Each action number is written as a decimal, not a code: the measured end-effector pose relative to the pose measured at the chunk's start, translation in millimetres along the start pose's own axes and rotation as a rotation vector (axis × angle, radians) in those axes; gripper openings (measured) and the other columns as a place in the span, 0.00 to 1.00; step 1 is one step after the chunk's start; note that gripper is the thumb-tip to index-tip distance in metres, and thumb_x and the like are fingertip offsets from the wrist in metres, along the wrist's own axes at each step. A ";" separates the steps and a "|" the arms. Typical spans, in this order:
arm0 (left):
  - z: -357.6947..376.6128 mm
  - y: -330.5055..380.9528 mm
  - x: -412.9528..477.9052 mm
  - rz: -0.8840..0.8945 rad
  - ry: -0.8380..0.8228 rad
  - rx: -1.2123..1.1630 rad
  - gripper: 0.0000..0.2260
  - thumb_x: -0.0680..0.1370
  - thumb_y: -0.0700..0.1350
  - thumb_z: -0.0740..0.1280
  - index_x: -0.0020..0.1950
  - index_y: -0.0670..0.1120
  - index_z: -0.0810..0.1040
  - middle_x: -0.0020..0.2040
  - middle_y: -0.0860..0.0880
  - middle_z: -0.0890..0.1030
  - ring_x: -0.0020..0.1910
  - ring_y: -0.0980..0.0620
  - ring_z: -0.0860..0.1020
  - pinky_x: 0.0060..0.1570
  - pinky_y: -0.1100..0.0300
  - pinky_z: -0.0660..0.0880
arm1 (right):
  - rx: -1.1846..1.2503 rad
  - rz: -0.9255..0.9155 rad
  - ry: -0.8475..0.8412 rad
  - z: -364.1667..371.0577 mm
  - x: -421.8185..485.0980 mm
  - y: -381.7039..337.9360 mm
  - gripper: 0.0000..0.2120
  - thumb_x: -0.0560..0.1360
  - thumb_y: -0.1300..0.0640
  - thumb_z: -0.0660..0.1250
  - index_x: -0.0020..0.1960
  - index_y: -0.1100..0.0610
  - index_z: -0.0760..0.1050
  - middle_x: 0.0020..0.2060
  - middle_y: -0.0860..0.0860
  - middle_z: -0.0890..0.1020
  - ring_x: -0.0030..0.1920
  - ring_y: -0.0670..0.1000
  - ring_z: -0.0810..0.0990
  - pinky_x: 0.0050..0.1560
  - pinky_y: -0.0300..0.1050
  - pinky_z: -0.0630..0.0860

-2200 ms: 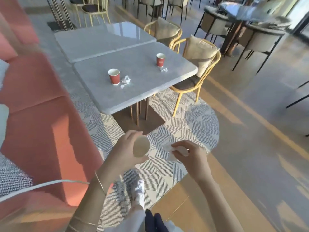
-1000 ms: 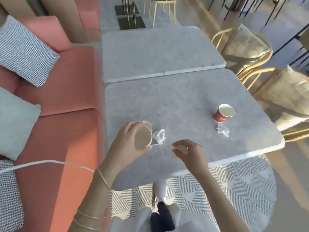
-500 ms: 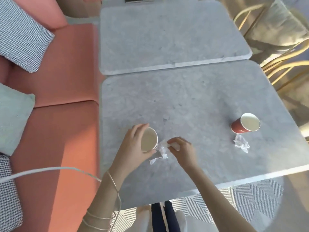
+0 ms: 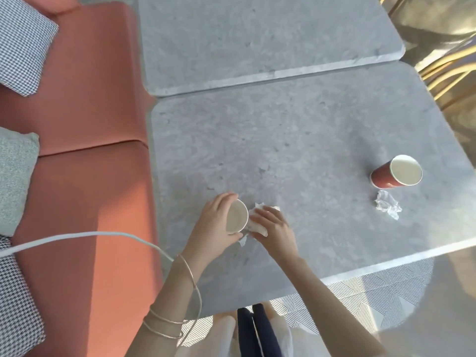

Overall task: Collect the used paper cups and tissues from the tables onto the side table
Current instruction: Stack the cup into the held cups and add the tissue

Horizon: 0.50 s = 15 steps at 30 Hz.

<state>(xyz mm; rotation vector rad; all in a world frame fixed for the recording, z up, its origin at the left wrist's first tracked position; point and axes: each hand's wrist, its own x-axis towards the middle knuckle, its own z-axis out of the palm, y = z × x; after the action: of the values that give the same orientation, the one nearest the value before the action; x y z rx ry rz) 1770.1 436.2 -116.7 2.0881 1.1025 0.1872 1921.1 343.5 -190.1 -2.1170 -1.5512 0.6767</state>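
My left hand (image 4: pixel 213 228) grips a paper cup (image 4: pixel 236 219), its pale inside facing me, low on the near grey table (image 4: pixel 309 140). Whether another cup is nested under it I cannot tell. Just to its right my right hand (image 4: pixel 277 229) holds a crumpled white tissue (image 4: pixel 257 224) down against the tabletop, with scraps sticking out beside the cup. Farther right on the same table a red paper cup (image 4: pixel 386 177) stands alone, and a second crumpled tissue (image 4: pixel 387 207) lies just in front of it.
A second grey table (image 4: pixel 257 34) butts against the far edge. A coral sofa (image 4: pixel 90 99) with checked and pale green cushions runs along the left. Yellow-framed chairs (image 4: pixel 443 70) stand at the right. A white cable (image 4: pixel 77 237) crosses the sofa to my left wrist.
I walked up to the table. My left hand brought its cup down where the near red cup stood, and my right hand closed over the tissue beside it.
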 end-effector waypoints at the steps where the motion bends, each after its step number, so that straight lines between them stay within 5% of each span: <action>1: 0.4 -1.2 -0.2 0.006 0.005 0.003 0.34 0.65 0.42 0.76 0.68 0.43 0.67 0.67 0.48 0.69 0.65 0.48 0.67 0.61 0.70 0.55 | -0.004 -0.002 0.030 1.0 -2.8 -3.2 0.17 0.64 0.59 0.75 0.52 0.49 0.79 0.54 0.42 0.80 0.60 0.48 0.74 0.43 0.41 0.78; 5: 1.1 -5.6 -1.9 0.037 -0.001 0.031 0.33 0.65 0.44 0.75 0.68 0.46 0.67 0.66 0.50 0.69 0.64 0.49 0.68 0.59 0.62 0.65 | -0.003 0.030 0.131 1.9 -15.4 -10.1 0.13 0.63 0.62 0.76 0.44 0.48 0.81 0.46 0.41 0.83 0.50 0.48 0.80 0.31 0.38 0.77; 15: 7.8 34.0 17.8 0.141 -0.084 0.050 0.32 0.65 0.46 0.74 0.68 0.50 0.67 0.65 0.53 0.69 0.63 0.51 0.68 0.57 0.55 0.71 | 0.094 0.262 0.280 -53.7 -51.8 36.4 0.14 0.63 0.66 0.75 0.44 0.50 0.82 0.46 0.44 0.83 0.45 0.49 0.82 0.40 0.43 0.78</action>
<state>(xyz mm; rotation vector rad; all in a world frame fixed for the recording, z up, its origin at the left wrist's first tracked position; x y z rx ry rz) 1806.7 433.7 -102.8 2.1998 0.9192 0.1398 1968.0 280.7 -162.6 -2.2523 -1.0874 0.4987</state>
